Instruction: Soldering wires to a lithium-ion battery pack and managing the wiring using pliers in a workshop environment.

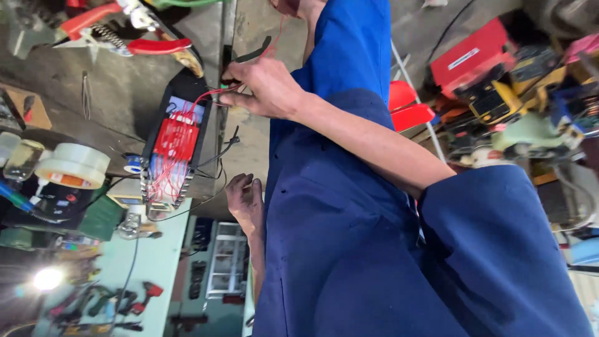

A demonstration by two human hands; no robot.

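Note:
My right hand [265, 87] reaches across my blue coverall to the bench edge. It grips a small tool with dark green handles [254, 53] at the ends of thin red wires [209, 93]. These wires run from an open black-cased electrical unit [175, 140] with a red winding and several red leads. My left hand [245, 201], grimy, hangs lower by the bench edge with its fingers loosely bent and nothing in it. Thin black wires [218, 159] trail from the unit towards that hand.
Red-handled pliers [128, 34] lie on the grey bench beyond the unit. Beside the unit are a roll of pale tape [73, 163] and a glass jar [22, 159]. A red stool [409, 106], a red case [471, 56] and yellow power tools [496, 100] crowd the floor.

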